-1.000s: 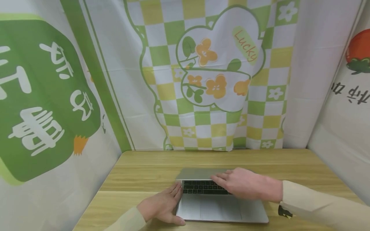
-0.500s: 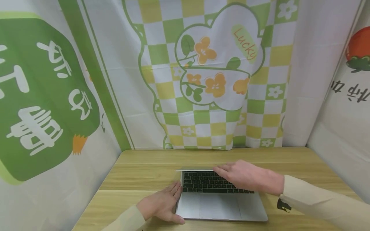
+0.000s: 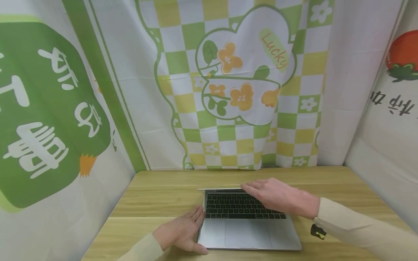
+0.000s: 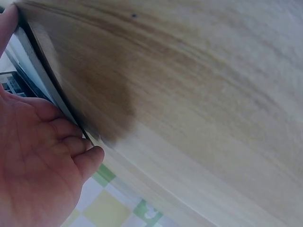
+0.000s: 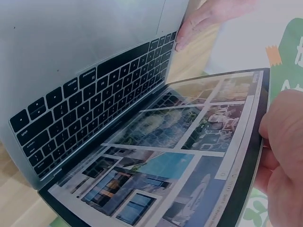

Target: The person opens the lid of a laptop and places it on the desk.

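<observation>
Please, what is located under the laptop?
Under the laptop is the wood-grain tabletop, visible around it. The part directly beneath is covered and cannot be seen.

Bench (image 3: 163, 181): pale yellowish wood, the grain running side to side, plank-like lines across it, far corners rounded.
Marks: one small dark speck on the wood — seen from the left wrist — and a brownish shadow near the laptop's edge.
On the bench: the silver laptop (image 3: 247, 232), base flat, black keys upward, lid raised.
</observation>
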A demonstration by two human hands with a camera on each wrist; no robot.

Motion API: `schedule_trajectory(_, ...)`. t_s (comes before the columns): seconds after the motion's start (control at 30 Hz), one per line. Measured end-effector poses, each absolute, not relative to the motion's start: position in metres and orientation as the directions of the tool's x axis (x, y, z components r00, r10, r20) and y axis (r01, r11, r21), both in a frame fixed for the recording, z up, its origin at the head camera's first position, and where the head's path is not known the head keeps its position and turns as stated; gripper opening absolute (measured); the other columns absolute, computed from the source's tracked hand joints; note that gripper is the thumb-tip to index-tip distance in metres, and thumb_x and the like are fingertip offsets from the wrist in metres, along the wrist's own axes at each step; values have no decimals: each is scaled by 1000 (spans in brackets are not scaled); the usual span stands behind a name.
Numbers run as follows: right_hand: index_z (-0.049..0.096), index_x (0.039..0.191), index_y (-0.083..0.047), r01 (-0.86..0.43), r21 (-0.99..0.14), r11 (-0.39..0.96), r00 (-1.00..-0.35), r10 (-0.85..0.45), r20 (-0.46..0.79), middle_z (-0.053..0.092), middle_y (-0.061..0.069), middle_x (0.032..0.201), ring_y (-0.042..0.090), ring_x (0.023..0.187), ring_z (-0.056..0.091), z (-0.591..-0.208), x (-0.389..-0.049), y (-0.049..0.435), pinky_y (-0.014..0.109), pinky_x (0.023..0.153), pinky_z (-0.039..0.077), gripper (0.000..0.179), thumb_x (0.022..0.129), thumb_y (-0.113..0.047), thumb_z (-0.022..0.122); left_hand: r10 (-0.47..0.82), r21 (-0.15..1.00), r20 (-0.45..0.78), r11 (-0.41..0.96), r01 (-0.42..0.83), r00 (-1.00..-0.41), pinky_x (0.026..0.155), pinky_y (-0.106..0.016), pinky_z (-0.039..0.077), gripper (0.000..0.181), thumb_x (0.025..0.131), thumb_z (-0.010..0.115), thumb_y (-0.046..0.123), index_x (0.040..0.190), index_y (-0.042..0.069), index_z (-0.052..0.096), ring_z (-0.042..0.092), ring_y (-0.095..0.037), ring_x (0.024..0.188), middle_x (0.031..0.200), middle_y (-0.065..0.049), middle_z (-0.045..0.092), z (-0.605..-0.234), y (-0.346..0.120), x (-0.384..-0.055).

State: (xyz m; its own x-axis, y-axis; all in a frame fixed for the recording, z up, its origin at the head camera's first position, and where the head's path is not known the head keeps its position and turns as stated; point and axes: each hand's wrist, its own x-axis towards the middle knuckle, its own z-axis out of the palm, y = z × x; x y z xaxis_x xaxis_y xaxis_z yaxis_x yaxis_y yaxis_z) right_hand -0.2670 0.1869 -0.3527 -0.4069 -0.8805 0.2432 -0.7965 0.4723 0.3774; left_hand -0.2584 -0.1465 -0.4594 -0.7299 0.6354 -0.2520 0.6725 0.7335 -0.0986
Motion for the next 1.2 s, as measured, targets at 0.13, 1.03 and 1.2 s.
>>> schedule_trajectory(0.13, 57, 134, -4, -793, 360, 492, -414, -868, 276, 71, 10, 118, 20, 95, 72, -353, -270, 189, 25, 67, 59, 54, 82, 6, 67, 644, -103, -245, 726, 680, -725, 121, -38, 29, 114, 79, 44, 85, 151, -3, 31, 25, -34, 149, 159, -23, 26, -457, -146, -258)
schedule_trajectory(1.03, 64, 90, -16, -745, 318, 587, -369, -759, 537, 64, -9, 68, 3, 52, 53, -350, -305, 199, 14, 44, 41, 8, 88, -15, 72, 654, -95, -241, 719, 688, -717, 121, -37, 29, 114, 79, 45, 85, 151, -3, 31, 25, -34, 150, 160, -23, 25, -459, -147, -259)
schedule_trajectory(1.2, 66, 88, -16, -734, 284, 617, -418, -740, 527, 60, -10, 62, 1, 49, 48, -345, -311, 200, 15, 46, 44, 6, 92, -19, 68, 661, -85, -232, 717, 692, -714, 121, -38, 30, 114, 79, 46, 84, 151, -3, 31, 25, -34, 150, 160, -24, 25, -459, -147, -259)
